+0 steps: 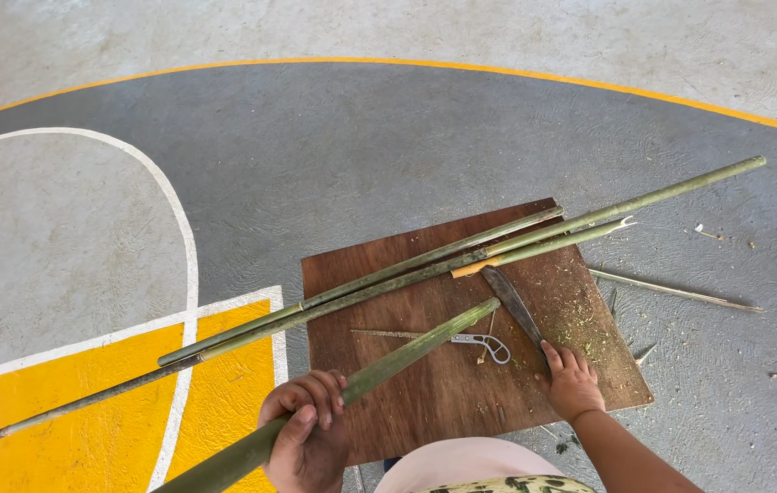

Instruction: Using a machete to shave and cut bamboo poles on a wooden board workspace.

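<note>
1. Gripping a thick green bamboo pole (379, 365), the closed left hand (304, 429) aims its long axis toward 2 o'clock.
2. The right hand (571, 383) closes on a dark long-bladed knife (516, 306), blade toward 11 o'clock, on the brown wooden board (425, 402).

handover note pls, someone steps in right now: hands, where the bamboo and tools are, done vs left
Left hand: grip closed around a green bamboo pole, its far end resting on the wooden board.
Right hand: on the handle of the machete, blade flat on the board; whether the grip is closed, can't tell.
Long bamboo strips lie across the board onto the painted floor. A small saw lies mid-board.
Done: strips already split, shavings scattered about.
Left: held pole looks uncut.
</note>
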